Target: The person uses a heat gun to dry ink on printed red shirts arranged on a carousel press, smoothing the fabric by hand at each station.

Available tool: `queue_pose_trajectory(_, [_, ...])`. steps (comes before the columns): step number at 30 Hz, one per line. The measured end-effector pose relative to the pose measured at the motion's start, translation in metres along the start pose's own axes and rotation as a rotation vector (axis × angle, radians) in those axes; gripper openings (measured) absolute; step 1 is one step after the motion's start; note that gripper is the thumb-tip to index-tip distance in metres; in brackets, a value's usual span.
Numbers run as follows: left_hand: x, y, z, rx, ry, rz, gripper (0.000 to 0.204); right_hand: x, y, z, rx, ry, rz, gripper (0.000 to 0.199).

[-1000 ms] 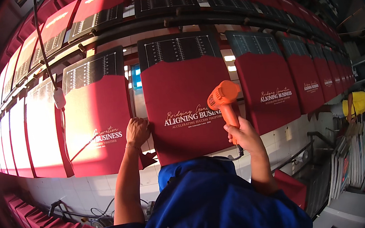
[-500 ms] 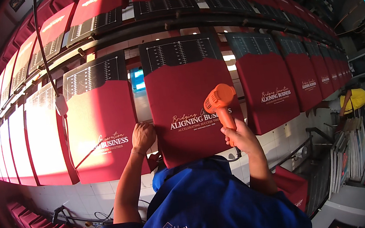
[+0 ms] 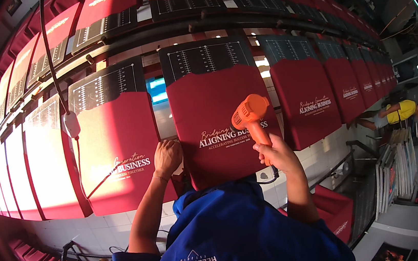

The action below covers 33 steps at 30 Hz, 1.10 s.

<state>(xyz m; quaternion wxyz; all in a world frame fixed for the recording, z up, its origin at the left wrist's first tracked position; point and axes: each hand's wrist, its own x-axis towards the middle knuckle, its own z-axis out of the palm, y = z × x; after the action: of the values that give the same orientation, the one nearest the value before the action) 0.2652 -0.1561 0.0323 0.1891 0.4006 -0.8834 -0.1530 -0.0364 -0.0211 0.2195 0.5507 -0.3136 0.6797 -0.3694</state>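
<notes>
My right hand (image 3: pixel 278 154) is wrapped around the grip of an orange plastic heat gun (image 3: pixel 250 118), fingers pressed closed about the handle. The gun stands upright with its barrel turned toward the lower printed area of the dark red fabric piece stretched over a flat printing board (image 3: pixel 213 125) directly ahead of me. Whether the nozzle touches the fabric I cannot tell.

My left hand (image 3: pixel 167 158) rests against the left edge of that same board, fingers curled at its edge, in the gap between it and the neighbouring red-covered board (image 3: pixel 119 156) to the left. I cannot tell whether the fingers pinch the fabric or only press on it.

A black cable with a white inline switch (image 3: pixel 71 124) hangs down in front of the left board. Further red-covered boards (image 3: pixel 304 94) run in a row to the right. At the far right, a person in a yellow shirt (image 3: pixel 397 111) bends low, well apart from me. My blue shirt (image 3: pixel 231 236) fills the lower centre.
</notes>
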Motion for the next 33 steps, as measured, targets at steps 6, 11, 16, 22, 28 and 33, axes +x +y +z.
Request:
queue_pose_trajectory(6, [-0.001,0.0,-0.002,0.003,-0.011,0.011,0.009,0.017,0.002,-0.003,-0.028,0.086,-0.005,0.022])
queue_pose_trajectory(11, [-0.002,-0.001,-0.003,-0.008,0.018,0.006,0.009,0.006,-0.004,0.007,-0.055,0.04,0.024,0.02])
queue_pose_trajectory(16, [0.0,0.003,-0.009,-0.041,0.07,0.028,0.009,-0.008,0.002,0.014,-0.005,-0.067,0.036,0.023])
queue_pose_trajectory(22, [-0.002,-0.001,-0.006,-0.027,-0.025,-0.021,0.012,-0.014,-0.002,0.022,-0.036,-0.067,0.041,0.022])
queue_pose_trajectory(28, [-0.003,-0.003,-0.002,-0.014,-0.026,-0.022,0.01,-0.01,0.0,0.023,-0.037,-0.061,0.038,0.021])
queue_pose_trajectory(33, [-0.002,-0.002,-0.002,-0.025,0.052,0.017,0.009,-0.004,-0.003,0.026,-0.063,-0.047,0.034,0.021])
